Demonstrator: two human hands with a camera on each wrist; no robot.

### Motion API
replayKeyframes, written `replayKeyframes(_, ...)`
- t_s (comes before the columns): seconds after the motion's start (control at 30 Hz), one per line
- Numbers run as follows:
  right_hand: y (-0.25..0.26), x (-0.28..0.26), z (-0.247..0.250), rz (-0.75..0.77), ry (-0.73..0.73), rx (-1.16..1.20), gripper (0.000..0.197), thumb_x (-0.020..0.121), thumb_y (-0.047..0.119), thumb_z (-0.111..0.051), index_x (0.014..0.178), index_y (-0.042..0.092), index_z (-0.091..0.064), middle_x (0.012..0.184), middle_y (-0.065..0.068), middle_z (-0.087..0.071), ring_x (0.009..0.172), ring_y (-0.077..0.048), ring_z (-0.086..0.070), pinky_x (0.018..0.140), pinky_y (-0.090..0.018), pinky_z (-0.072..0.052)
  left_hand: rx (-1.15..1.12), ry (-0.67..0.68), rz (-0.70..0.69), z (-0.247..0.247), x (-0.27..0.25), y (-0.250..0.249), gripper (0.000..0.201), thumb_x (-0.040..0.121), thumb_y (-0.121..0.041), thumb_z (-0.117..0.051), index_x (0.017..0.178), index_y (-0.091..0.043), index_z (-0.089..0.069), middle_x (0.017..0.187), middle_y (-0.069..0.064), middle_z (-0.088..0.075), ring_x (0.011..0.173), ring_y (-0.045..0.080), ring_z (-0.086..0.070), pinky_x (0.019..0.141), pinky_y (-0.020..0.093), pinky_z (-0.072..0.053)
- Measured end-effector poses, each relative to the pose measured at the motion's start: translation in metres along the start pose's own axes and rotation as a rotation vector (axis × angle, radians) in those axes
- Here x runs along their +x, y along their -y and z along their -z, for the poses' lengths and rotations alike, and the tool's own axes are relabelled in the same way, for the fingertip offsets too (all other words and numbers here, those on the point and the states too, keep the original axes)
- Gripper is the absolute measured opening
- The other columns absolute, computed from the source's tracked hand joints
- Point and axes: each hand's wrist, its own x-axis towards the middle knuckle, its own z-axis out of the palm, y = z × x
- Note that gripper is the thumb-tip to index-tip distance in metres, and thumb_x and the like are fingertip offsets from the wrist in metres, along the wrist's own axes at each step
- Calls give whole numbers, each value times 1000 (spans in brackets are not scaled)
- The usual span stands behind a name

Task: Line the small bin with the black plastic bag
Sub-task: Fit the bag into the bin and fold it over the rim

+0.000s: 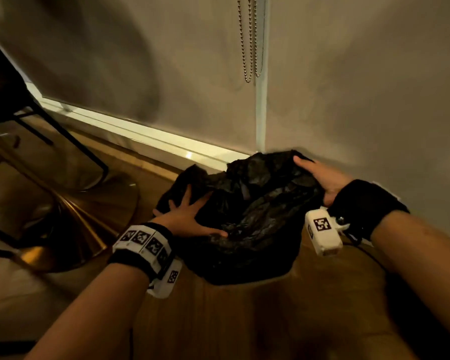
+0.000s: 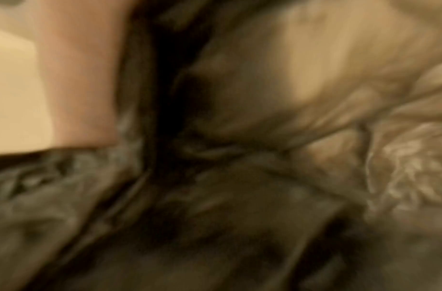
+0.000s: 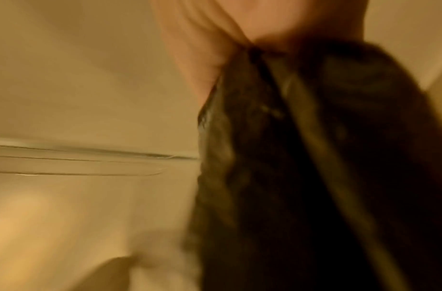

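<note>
The black plastic bag (image 1: 252, 203) lies crumpled and spread over the small bin in the corner of the room; the bin itself is hidden beneath it. My left hand (image 1: 190, 214) lies flat on the bag's left side with its fingers splayed. My right hand (image 1: 320, 178) holds the bag's far right edge, thumb on top and fingers out of sight behind the plastic. In the right wrist view the bag (image 3: 302, 157) hangs from the pinch of that hand (image 3: 215, 39). The left wrist view is blurred: creased bag (image 2: 215, 216) and one finger (image 2: 78, 78).
A stool's gold flared base (image 1: 63, 229) and black chair legs (image 1: 63, 136) stand to the left. A white skirting board (image 1: 140, 131) runs behind the bag, the wall (image 1: 374, 100) is close on the right, and a bead chain (image 1: 250, 48) hangs above. Wooden floor (image 1: 270, 320) lies in front.
</note>
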Motion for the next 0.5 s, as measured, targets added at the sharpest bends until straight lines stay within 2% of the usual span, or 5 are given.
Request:
replayKeyframes(0.13,-58,39,42,-86,-299,-617,51,96,47,-40,118,6,-61,127,-19,-59,109,-36,-59,99,-44,-46,-266,62,65,-28,23,22,143,21,-103,-37,150,-48,-9,161,10,18,147,42,-6,119,54,-13)
replayKeyframes(0.2,-85,36,59,-215,-298,-851,53,98,44,-39,120,0,-58,114,-21,-63,96,-34,-59,91,-40,-45,-307,119,82,-44,31,35,150,16,-105,-32,150,-40,-24,163,13,1,147,39,-9,120,50,-13)
replayKeyframes(0.3,-91,23,69,-298,-175,-1073,44,93,48,-48,102,9,-66,99,-17,-64,83,-29,-59,82,-37,-44,-416,119,40,-52,30,43,102,64,-90,-44,150,-38,-25,162,12,-11,145,34,-21,118,51,-21)
replayKeyframes(0.4,-74,8,60,121,-347,-1125,57,88,57,-48,132,21,-51,133,-14,-50,121,-33,-49,104,-43,-40,-654,-162,-140,-42,20,42,89,62,-83,-60,139,-48,-34,152,-3,-37,134,16,-43,112,46,-36)
replayKeyframes(0.5,-66,-35,25,578,-137,-1036,59,80,71,-45,133,44,-44,139,0,-41,131,-22,-37,111,-46,-30,-496,-178,-258,-50,1,24,99,58,-92,-49,143,-57,-13,161,-8,-12,147,18,-15,119,54,-16)
